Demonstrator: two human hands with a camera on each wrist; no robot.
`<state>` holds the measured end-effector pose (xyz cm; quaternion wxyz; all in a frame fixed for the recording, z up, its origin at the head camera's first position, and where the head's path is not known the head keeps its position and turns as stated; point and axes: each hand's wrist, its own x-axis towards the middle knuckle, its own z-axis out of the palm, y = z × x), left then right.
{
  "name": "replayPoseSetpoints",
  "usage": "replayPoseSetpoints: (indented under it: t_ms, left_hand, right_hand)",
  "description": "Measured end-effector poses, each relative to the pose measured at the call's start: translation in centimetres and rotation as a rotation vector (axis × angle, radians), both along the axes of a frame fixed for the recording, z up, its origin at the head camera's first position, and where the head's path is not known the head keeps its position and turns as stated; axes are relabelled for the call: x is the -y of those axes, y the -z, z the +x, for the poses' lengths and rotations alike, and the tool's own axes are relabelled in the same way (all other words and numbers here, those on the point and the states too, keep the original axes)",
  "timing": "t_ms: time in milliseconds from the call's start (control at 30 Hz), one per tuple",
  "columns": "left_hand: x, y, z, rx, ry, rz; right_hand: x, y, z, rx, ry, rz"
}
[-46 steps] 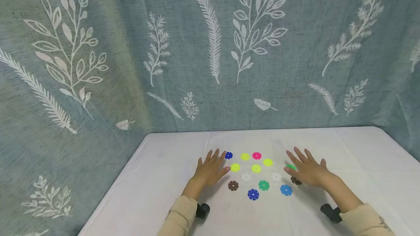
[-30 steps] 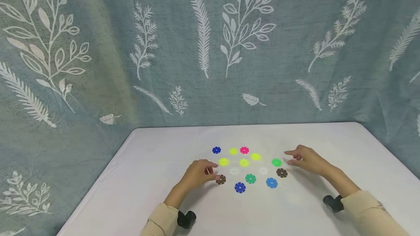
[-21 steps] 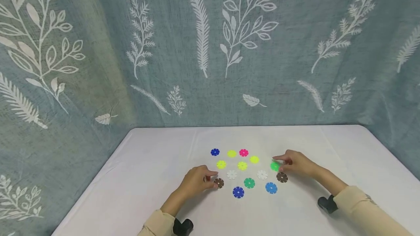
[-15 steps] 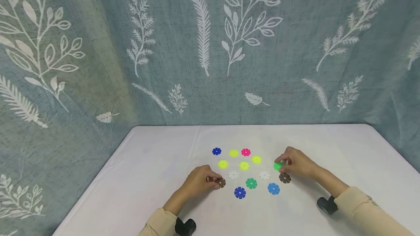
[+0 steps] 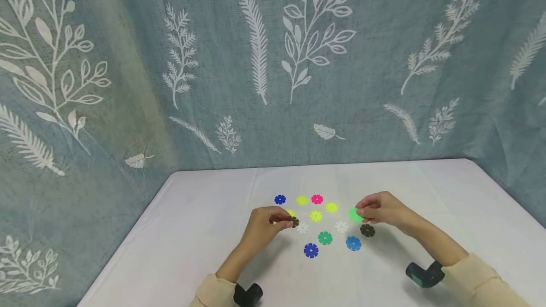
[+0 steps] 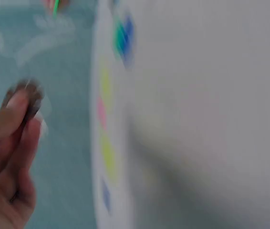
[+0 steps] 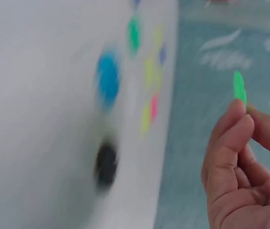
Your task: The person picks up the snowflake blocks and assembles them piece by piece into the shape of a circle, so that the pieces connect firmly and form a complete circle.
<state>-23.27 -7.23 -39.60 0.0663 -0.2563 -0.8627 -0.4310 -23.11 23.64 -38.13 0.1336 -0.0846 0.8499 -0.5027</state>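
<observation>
Currently both hands are off the white table (image 5: 204, 231), each pinching one snowflake-style plastic disc. Left hand (image 5: 265, 224) holds a brown disc (image 5: 294, 221) between thumb and fingertips, lifted just above the left edge of the disc cluster; the left wrist view is blurred but shows the same brown disc (image 6: 27, 98) at the fingertips. Right hand (image 5: 381, 210) pinches a bright green disc (image 5: 354, 214), held at the right side of the cluster; in the right wrist view the green disc (image 7: 240, 87) is seen edge-on between thumb and forefinger, clear of the table.

On the table between the hands: a dark blue disc (image 5: 279, 199), yellow disc (image 5: 302, 200) and pink disc (image 5: 317, 199) in the back row; two more yellow ones (image 5: 316, 216) (image 5: 331, 207) behind two white discs (image 5: 303, 228) (image 5: 341, 226); a teal-green disc (image 5: 325, 238), a royal blue disc (image 5: 311, 250) and a light blue disc (image 5: 353, 243) in front. A second brown disc (image 5: 367, 230) lies just below the right hand. One more yellow disc is partly hidden behind the left fingers. The backdrop is a grey-blue leaf-print curtain (image 5: 273, 60).
</observation>
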Motion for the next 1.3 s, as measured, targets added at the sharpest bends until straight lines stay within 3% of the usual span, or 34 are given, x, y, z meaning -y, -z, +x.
replayPoseSetpoints:
  t_ms: [100,200,333,533,767,967,1167,1300]
  left_hand:
    - [-2.2,-0.8,1.1,-0.034,0.038,0.093]
    - [-3.6,-1.2,1.7,-0.079,0.049,0.121]
    - [-4.2,-1.4,1.9,-0.118,0.023,0.131]
    - [-4.6,-1.1,1.8,-0.177,0.043,0.133]
    - [-4.7,-0.8,1.9,-0.220,0.019,0.116]
    - [-4.6,-1.3,1.6,-0.246,0.003,0.085]
    - [-4.4,-1.4,1.6,-0.223,0.030,0.097]
    - [-4.6,-1.1,1.6,-0.218,0.050,0.074]
  right_hand:
    - [1.9,-0.7,1.2,0.052,0.047,-0.119]
    - [3.5,-1.1,2.0,0.072,0.092,-0.211]
    - [4.7,-1.3,2.4,0.094,0.121,-0.284]
    - [5.3,-0.7,2.4,0.109,0.100,-0.354]
    - [5.3,-0.4,2.4,0.133,0.109,-0.349]
    - [5.5,-0.5,2.7,0.141,0.042,-0.348]
    - [5.2,-1.0,2.7,0.126,0.095,-0.350]
    - [5.3,-1.0,2.6,0.134,0.083,-0.351]
